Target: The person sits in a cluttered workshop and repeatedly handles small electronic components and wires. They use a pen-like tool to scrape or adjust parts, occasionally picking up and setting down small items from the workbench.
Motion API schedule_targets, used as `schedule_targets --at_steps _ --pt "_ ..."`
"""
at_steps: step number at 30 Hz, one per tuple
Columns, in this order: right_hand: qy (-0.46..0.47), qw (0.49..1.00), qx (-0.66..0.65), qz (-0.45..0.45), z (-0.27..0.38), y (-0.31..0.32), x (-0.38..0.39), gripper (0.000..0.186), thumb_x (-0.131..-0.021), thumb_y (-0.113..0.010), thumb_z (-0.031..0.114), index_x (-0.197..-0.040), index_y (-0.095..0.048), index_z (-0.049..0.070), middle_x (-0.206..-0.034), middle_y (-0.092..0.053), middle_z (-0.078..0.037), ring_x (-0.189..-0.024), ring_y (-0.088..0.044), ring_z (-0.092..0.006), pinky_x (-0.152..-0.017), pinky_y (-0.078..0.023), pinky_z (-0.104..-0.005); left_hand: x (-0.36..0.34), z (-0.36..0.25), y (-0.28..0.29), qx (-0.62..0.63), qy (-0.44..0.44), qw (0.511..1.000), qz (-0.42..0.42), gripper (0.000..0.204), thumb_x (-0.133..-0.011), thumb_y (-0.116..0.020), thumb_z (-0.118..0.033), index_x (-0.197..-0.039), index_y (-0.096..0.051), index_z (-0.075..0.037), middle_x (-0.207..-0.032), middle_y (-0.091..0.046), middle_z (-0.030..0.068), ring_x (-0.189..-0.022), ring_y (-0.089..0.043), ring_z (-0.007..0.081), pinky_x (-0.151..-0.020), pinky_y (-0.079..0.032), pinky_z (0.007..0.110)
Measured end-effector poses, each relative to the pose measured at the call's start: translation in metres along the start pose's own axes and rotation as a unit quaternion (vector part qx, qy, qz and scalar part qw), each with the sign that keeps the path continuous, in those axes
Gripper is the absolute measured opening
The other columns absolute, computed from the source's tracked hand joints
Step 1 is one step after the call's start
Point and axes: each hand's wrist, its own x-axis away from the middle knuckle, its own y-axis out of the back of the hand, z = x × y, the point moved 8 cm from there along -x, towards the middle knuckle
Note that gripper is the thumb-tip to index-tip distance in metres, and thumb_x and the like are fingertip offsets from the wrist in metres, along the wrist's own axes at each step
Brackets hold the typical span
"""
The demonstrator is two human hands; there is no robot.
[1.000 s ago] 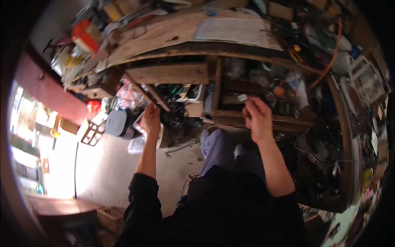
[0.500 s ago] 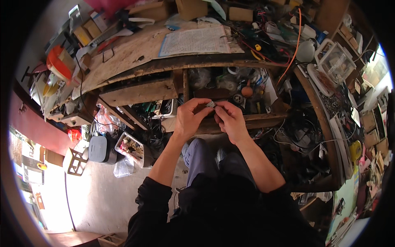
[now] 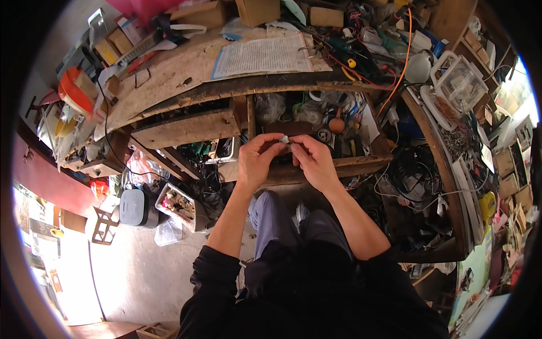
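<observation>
Between my two hands is a small whitish-grey piece (image 3: 284, 139), too small to make out its kind. My left hand (image 3: 256, 161) pinches it between thumb and forefinger from the left. The fingertips of my right hand (image 3: 314, 161) close on its other side, and the fingers partly hide it. Both hands are held above the front of an open wooden drawer (image 3: 361, 164). Inside that drawer lie a round orange-brown object (image 3: 337, 125), clear plastic bags (image 3: 270, 107) and a brown oblong item (image 3: 297, 129).
A worn wooden bench (image 3: 175, 85) crosses behind the drawer, bearing a printed sheet (image 3: 262, 56) and tangled tools and leads. An orange cable (image 3: 407, 62) hangs at the right. On the floor to the left stand a dark grey bin (image 3: 134, 207) and a box of scraps (image 3: 180, 206).
Both hands have shifted slightly left, and the small piece has turned a little between the fingertips. My head view has also moved slightly.
</observation>
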Motion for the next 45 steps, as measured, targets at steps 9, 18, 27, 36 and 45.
schedule_targets --at_steps 9,18,27,36,45 --pt "0.059 0.993 0.101 -0.022 0.015 0.003 0.005 0.017 -0.099 -0.064 0.006 -0.114 -0.067 -0.001 -0.078 -0.066 -0.006 -0.067 -0.059 -0.009 -0.061 -0.048 -0.0262 0.0 0.007 0.001 0.009 -0.033 0.999 -0.005 0.021 -0.089 -0.071 0.007 -0.11 -0.07 0.005 -0.101 -0.07 0.0072 -0.09 -0.072 0.0144 -0.08 -0.059 0.025" --pt "0.102 0.979 0.167 -0.053 0.024 0.007 0.007 0.017 -0.092 -0.068 0.007 -0.108 -0.068 0.001 -0.087 -0.07 -0.021 -0.069 -0.069 -0.0329 -0.06 -0.053 -0.0373 0.002 0.003 0.002 -0.065 -0.065 0.996 -0.015 0.022 -0.086 -0.075 0.004 -0.108 -0.074 0.002 -0.101 -0.069 0.0068 -0.084 -0.069 0.012 -0.074 -0.055 0.025" --pt "0.188 0.939 0.28 -0.069 0.035 0.007 0.012 0.015 -0.089 -0.068 0.009 -0.104 -0.069 0.008 -0.09 -0.071 -0.014 -0.078 -0.07 -0.0352 -0.066 -0.055 -0.0427 0.005 -0.008 -0.005 -0.135 -0.086 0.987 0.013 0.023 -0.089 -0.072 0.006 -0.112 -0.072 0.004 -0.105 -0.068 0.0069 -0.087 -0.069 0.0117 -0.076 -0.055 0.024" --pt "0.225 0.885 0.404 -0.059 0.042 0.005 0.019 0.012 -0.089 -0.07 0.012 -0.101 -0.07 0.01 -0.089 -0.071 -0.008 -0.076 -0.07 -0.0312 -0.062 -0.056 -0.0423 0.003 -0.012 -0.01 -0.154 -0.073 0.984 0.043 0.022 -0.09 -0.07 0.004 -0.112 -0.073 0.003 -0.103 -0.069 0.0092 -0.085 -0.072 0.015 -0.074 -0.057 0.026" --pt "0.17 0.947 0.27 -0.033 0.025 0.013 0.01 0.013 -0.092 -0.07 0.011 -0.103 -0.069 0.005 -0.091 -0.072 -0.014 -0.079 -0.072 -0.032 -0.067 -0.056 -0.0393 0.003 -0.01 -0.011 -0.131 -0.075 0.987 0.052 0.022 -0.091 -0.069 0.004 -0.113 -0.073 0.002 -0.098 -0.069 0.0098 -0.081 -0.072 0.0158 -0.073 -0.057 0.026"
